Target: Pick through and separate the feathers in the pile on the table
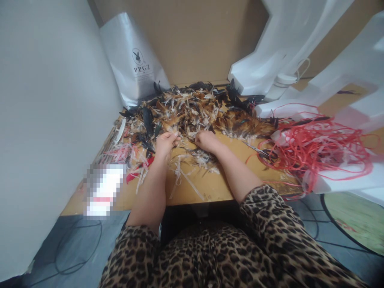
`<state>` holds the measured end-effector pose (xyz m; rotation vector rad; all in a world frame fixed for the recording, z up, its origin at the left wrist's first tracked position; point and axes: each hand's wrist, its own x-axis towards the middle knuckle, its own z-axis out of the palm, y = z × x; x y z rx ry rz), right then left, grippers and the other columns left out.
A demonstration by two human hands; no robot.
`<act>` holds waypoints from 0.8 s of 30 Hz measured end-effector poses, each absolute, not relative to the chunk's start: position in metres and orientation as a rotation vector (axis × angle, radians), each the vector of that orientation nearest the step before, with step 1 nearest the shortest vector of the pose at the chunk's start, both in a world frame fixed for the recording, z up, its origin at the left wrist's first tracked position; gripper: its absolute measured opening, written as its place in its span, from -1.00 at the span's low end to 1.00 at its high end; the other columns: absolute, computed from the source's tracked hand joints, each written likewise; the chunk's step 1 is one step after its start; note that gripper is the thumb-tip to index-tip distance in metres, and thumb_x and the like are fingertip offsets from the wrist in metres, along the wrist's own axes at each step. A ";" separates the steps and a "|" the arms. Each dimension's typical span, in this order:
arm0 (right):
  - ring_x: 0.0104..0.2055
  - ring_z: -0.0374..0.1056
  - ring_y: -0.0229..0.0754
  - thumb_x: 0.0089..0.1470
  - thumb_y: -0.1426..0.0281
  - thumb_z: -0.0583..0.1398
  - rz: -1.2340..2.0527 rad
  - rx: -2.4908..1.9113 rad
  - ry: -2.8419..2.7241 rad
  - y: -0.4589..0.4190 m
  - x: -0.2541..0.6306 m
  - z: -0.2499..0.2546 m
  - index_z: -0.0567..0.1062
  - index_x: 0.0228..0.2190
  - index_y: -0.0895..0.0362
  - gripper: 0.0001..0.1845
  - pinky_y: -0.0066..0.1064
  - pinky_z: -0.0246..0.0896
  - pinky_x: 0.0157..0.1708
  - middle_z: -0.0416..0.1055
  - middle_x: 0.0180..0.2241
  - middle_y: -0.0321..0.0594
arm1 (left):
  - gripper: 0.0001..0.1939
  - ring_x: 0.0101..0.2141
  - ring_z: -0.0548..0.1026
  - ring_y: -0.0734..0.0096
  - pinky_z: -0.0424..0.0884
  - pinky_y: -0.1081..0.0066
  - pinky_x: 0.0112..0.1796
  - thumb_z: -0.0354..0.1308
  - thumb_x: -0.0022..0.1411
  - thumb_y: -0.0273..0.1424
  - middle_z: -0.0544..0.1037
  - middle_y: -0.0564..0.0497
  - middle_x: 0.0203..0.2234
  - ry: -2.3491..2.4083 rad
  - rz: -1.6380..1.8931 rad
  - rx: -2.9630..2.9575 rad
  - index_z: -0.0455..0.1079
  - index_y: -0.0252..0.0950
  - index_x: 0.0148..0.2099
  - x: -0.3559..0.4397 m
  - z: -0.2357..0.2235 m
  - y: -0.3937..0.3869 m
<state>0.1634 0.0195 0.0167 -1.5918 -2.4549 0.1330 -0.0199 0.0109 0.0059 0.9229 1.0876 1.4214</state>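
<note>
A heap of brown, black and pale feathers (pixel 192 100) covers the middle and back of the wooden table (pixel 216 188). My left hand (pixel 167 144) is closed in a pinch at the near side of the heap, with a small brown feather (pixel 172 123) showing at its fingertips. A short distance to the right, my right hand (pixel 207 141) is curled shut against the feathers; its fingertips are hidden, so what it holds cannot be made out. Between and below the wrists lie loose grey feathers (pixel 204 159) and a knotted white ribbon (pixel 179 173).
Tangled red ribbon (pixel 324 144) spreads over the right side, with scissors (pixel 261 151) beside it. A silver bag (pixel 135 60) stands at back left. A blurred-out bright object (pixel 106 190) lies front left. White sheeting and a white container (pixel 280 86) are at back right.
</note>
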 end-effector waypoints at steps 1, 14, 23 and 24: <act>-0.30 0.33 -0.14 -0.07 0.44 0.06 0.208 -1.544 -2.443 0.021 0.164 0.017 0.50 -0.49 0.20 -0.79 -0.40 0.07 -0.34 0.46 -0.35 -0.06 | -0.79 -0.55 0.44 0.63 0.28 0.65 -0.59 0.30 -0.17 -0.38 0.54 -0.07 -0.42 1.087 1.422 0.919 0.41 -0.42 -0.49 -0.020 0.006 0.011; -0.58 0.14 -0.43 -0.18 0.27 0.23 1.515 -0.956 -1.964 0.016 0.187 0.037 0.44 -0.46 0.25 -0.72 -0.54 0.03 -0.53 0.33 -0.59 -0.35 | -0.75 -0.46 0.48 0.58 0.34 0.62 -0.50 0.32 -0.19 -0.39 0.54 -0.15 -0.25 0.927 1.311 0.927 0.34 -0.42 -0.52 -0.018 0.018 0.001; -0.60 0.18 -0.40 -0.23 0.26 0.27 1.549 -0.973 -1.810 0.019 0.188 0.031 0.45 -0.50 0.24 -0.72 -0.52 0.06 -0.56 0.33 -0.61 -0.34 | -0.83 -0.49 0.48 0.59 0.39 0.60 -0.39 0.30 -0.14 -0.46 0.55 -0.09 -0.48 0.897 1.252 0.949 0.44 -0.45 -0.44 -0.017 0.013 0.002; -0.59 0.19 -0.40 -0.23 0.25 0.27 1.534 -0.984 -1.784 0.020 0.187 0.030 0.45 -0.50 0.24 -0.71 -0.52 0.07 -0.55 0.34 -0.62 -0.33 | -0.85 -0.49 0.48 0.59 0.40 0.60 -0.38 0.30 -0.12 -0.48 0.54 -0.08 -0.49 0.885 1.267 0.925 0.44 -0.45 -0.45 -0.017 0.013 0.002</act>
